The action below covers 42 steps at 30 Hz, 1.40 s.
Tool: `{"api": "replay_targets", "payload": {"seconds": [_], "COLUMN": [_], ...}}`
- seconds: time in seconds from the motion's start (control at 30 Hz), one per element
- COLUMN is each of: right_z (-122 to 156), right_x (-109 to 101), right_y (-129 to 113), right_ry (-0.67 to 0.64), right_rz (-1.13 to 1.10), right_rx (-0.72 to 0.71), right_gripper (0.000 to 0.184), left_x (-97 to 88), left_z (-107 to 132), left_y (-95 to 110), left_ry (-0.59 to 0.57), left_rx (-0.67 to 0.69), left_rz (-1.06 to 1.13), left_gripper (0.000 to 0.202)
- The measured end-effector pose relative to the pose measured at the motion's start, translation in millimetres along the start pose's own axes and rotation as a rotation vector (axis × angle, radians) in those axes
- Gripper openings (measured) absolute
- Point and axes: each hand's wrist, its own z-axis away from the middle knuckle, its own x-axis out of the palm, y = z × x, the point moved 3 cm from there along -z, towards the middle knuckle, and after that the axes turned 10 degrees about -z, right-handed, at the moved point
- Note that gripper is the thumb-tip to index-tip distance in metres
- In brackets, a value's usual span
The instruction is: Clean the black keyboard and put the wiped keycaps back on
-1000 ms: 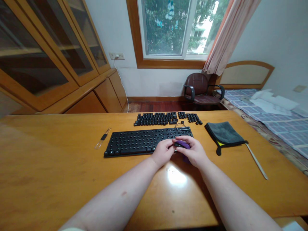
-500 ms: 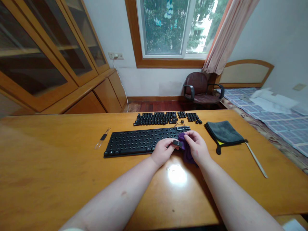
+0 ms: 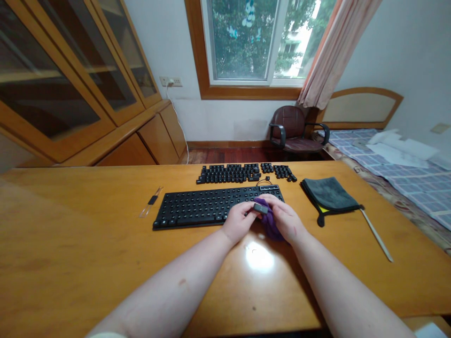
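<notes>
The left hand pinches a small, dark rectangular keycap, at three o'clock from the middle of a black rectangular keyboard; the right hand grips a crumpled purple cloth against it.

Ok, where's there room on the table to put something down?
The biggest bare patch of table is left of the wire tool and keyboard. Another lies between the right forearm and white stick. It's crowded behind the keyboard, where loose keycaps lie, and by its right end, where the left hand, right hand and purple cloth are.
</notes>
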Motion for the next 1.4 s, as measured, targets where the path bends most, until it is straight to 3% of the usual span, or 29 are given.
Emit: {"api": "replay_targets", "payload": {"seconds": [0.27, 0.5, 0.7, 0.87, 1.2, 1.3, 1.4], "right_z": [0.9, 2.3, 0.3, 3.3, 8.9, 10.2, 9.5], "right_x": [3.8, -2.7, 0.5, 1.0, 4.2, 4.8, 5.6], "right_y": [-11.0, -11.1, -11.9, -10.2, -5.8, -7.3, -7.4], "right_ry": [-0.018, 0.165, 0.014, 0.137, 0.416, 0.445, 0.374], "right_rz": [0.242, 0.285, 0.264, 0.297, 0.189, 0.224, 0.285], "right_rx": [-0.096, -0.108, -0.102, -0.129, 0.009, -0.029, -0.061], "right_gripper": [0.029, 0.021, 0.024, 0.026, 0.017, 0.012, 0.019], "left_x": [2.2, 1.0, 0.6, -1.5, -5.9, -5.8, -5.4], "left_z": [1.8, 1.4, 1.2, 0.9, 5.2, 6.1, 6.8], "left_y": [-4.4, -0.9, -0.7, 0.4, 8.2, 8.8, 7.4], "left_ry": [0.011, 0.043, 0.042, 0.066, 0.181, 0.209, 0.229], "left_rx": [0.025, 0.044, 0.032, 0.062, 0.198, 0.217, 0.222], "left_rz": [-0.075, -0.023, -0.064, -0.073, -0.332, -0.368, -0.41], "left_gripper": [0.019, 0.021, 0.019, 0.02, 0.018, 0.017, 0.015]}}
